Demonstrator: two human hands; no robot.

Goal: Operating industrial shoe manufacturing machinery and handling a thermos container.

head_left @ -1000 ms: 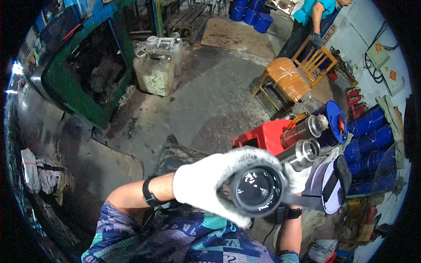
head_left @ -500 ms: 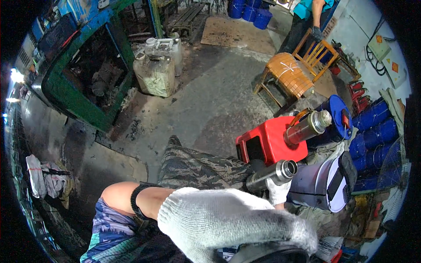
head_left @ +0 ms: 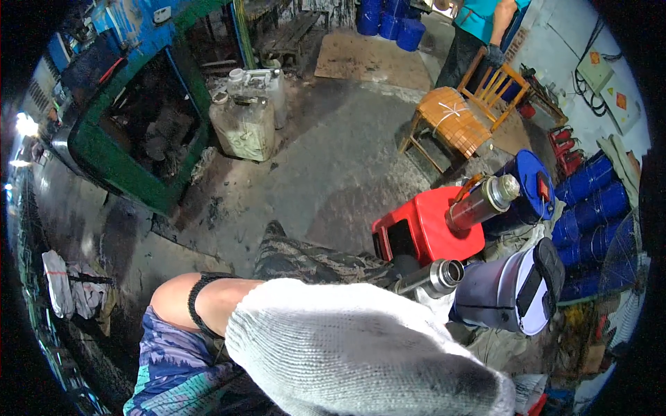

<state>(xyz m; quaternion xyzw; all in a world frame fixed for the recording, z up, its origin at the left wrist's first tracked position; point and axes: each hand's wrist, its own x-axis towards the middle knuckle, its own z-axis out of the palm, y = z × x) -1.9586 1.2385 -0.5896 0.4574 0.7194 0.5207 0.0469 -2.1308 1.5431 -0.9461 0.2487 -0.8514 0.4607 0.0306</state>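
My left hand (head_left: 347, 347), in a white knit glove, is raised close to the camera and fills the lower middle. I see only its back, so whatever it holds is hidden. A black band circles that forearm. Behind it, a steel flask (head_left: 437, 275) with an open mouth points up to the right. A sliver of my gloved right hand (head_left: 431, 299) shows beneath the flask, gripping it. My camouflage trouser leg (head_left: 305, 260) lies below.
A red plastic stool (head_left: 423, 229) carries a copper-coloured thermos (head_left: 480, 201) beside a blue drum (head_left: 533, 182). A grey and white cap (head_left: 510, 291) is at right. Wooden chair (head_left: 451, 119), jerrycans (head_left: 244, 125), green machine frame (head_left: 132, 166), blue barrels (head_left: 590, 197). Another person (head_left: 482, 24) stands far back.
My left hand has come up closer to the camera. The dark round cup it showed a second ago is out of sight. The steel flask stays in my right hand.
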